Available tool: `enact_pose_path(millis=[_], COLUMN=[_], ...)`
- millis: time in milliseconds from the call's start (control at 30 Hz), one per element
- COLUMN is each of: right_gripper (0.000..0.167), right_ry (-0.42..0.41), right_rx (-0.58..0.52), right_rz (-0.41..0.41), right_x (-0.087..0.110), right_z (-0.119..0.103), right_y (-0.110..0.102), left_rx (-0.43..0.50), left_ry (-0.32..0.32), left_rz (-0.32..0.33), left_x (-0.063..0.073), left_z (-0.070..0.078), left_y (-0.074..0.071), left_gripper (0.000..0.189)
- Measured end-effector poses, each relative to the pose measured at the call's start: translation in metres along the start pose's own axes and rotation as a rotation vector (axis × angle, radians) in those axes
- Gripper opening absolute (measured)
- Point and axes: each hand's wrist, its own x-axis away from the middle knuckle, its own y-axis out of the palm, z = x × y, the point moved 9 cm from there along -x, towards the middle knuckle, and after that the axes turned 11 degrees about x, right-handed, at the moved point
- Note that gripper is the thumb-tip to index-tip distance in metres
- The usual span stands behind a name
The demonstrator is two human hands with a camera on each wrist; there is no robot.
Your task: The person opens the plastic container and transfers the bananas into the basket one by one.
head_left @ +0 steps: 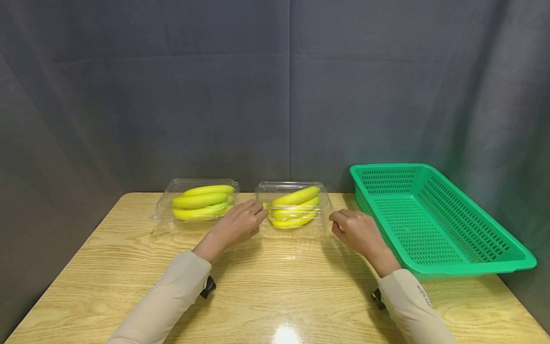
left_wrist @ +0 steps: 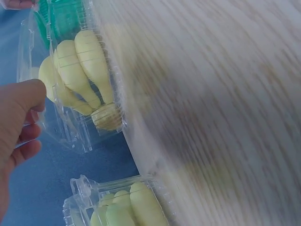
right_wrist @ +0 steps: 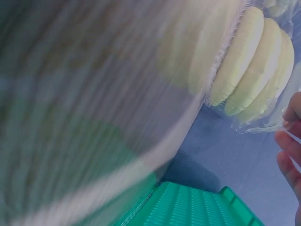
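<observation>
A clear plastic clamshell box (head_left: 290, 183) with yellow bananas (head_left: 296, 209) inside stands near the table's back edge, between both hands. My left hand (head_left: 240, 222) pinches the box's left edge; in the left wrist view its thumb (left_wrist: 33, 92) lies over the rim with the other fingers curled below. On the opposite side my right hand (head_left: 356, 230) pinches the right edge, thumb and fingertip meeting at the thin plastic (right_wrist: 268, 128) in the right wrist view. The lid lies over the bananas.
To the left stands a second clear box (head_left: 171, 192), also holding bananas (head_left: 202, 200). A green slotted basket (head_left: 472, 268) sits at the right, its front corner reaching past the table's edge. Grey curtain (head_left: 275, 95) hangs behind the wooden table (head_left: 283, 286).
</observation>
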Motion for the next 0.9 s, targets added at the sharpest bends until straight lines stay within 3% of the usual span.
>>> enact_pose_path(millis=[233, 900], right_gripper=[0.018, 0.016], right_ry=[0.105, 0.183], right_rx=[-0.062, -0.089], right_rz=[-0.023, 0.066], right_x=[-0.004, -0.012], right_z=[0.007, 0.015], right_y=[-0.005, -0.010], left_rx=[0.065, 0.195], left_ry=[-0.052, -0.173], left_rz=[0.075, 0.192], left_x=[-0.001, -0.004], left_z=[-0.004, -0.017], left_y=[-0.011, -0.029], left_gripper=[0.009, 0.012])
